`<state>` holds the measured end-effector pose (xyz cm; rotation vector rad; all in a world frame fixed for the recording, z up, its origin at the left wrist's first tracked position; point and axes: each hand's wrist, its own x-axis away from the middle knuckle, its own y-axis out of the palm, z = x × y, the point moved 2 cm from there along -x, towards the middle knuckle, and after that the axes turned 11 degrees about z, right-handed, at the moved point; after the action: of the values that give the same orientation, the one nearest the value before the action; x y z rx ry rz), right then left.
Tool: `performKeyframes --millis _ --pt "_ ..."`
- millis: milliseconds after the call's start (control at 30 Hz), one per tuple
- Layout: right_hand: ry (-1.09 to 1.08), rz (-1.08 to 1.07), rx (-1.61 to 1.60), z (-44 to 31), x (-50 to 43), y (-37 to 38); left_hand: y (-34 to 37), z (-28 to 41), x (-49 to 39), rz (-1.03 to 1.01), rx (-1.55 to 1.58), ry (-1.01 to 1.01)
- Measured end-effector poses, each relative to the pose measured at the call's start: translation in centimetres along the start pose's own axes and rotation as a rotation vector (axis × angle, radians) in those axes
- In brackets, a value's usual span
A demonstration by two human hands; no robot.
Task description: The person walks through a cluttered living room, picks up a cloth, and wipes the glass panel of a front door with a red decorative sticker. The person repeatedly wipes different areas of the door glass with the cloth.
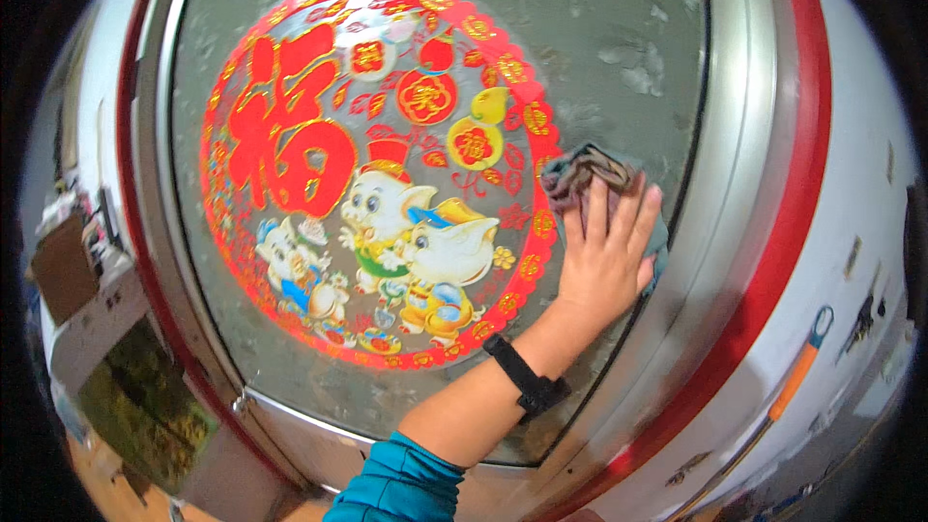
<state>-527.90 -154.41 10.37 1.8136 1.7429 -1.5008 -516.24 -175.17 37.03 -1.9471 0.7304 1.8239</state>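
My left hand [602, 261] presses a damp-looking, crumpled grey and brownish cloth [591, 177] flat against a glass pane [616, 29] in a metal-framed door or window. Bluish-green cloth also shows beside the palm, at the thumb. The cloth touches the right edge of a large round red and gold sticker [428, 98] with a big red character and cartoon pigs. Whitish wet smears or reflections show on the glass. A black band [525, 377] is round my wrist, below it a teal sleeve [399, 482]. My right hand is out of view.
A metal frame [739, 159] with red trim [805, 181] borders the glass. At the right, an orange-handled tool [794, 380] leans near the white wall. Beyond the left side stand a brown box [65, 268] and a counter-like surface with clutter.
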Motion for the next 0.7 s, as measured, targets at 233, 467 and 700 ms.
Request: performKeyframes --millis 233,467,700 --pt "0.053 -0.011 -0.052 2.8 0.5 -3.6 -0.1 1.5 4.9 -0.057 -0.066 -0.048" --pt "-0.038 -0.041 -0.126 4.0 0.3 -6.5 -1.2 2.5 11.5 -0.14 -0.124 -0.074" --pt "-0.123 -0.046 -0.117 5.1 -0.6 -7.5 -1.8 3.3 17.7 -0.224 -0.168 -0.144"
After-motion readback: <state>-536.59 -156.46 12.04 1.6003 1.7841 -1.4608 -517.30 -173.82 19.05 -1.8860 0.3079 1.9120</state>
